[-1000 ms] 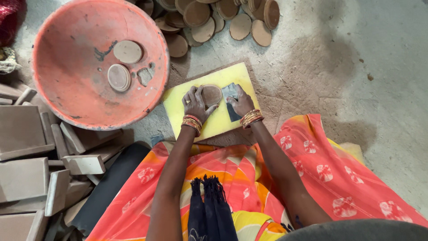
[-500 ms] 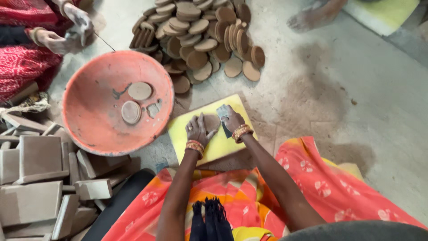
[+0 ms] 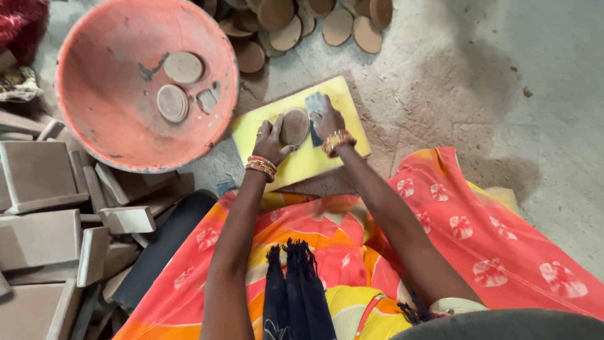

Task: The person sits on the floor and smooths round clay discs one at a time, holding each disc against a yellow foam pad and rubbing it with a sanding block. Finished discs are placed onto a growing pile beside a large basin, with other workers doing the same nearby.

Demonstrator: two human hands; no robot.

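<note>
A brown clay disc [image 3: 294, 126] lies on a yellow board [image 3: 302, 160] on the floor, pinched between both hands. The left hand [image 3: 269, 140] curls its fingers against the disc's left edge; the right hand [image 3: 327, 119] presses its right edge and also closes on a small grey pad [image 3: 313, 104] just beyond the knuckles. Left of the grip sits an orange bowl [image 3: 113, 126] with two more discs [image 3: 173, 102] inside. Beyond the board lies a heap of discs [image 3: 296, 25]; clay blocks [image 3: 44, 220] stack at far left.
</note>
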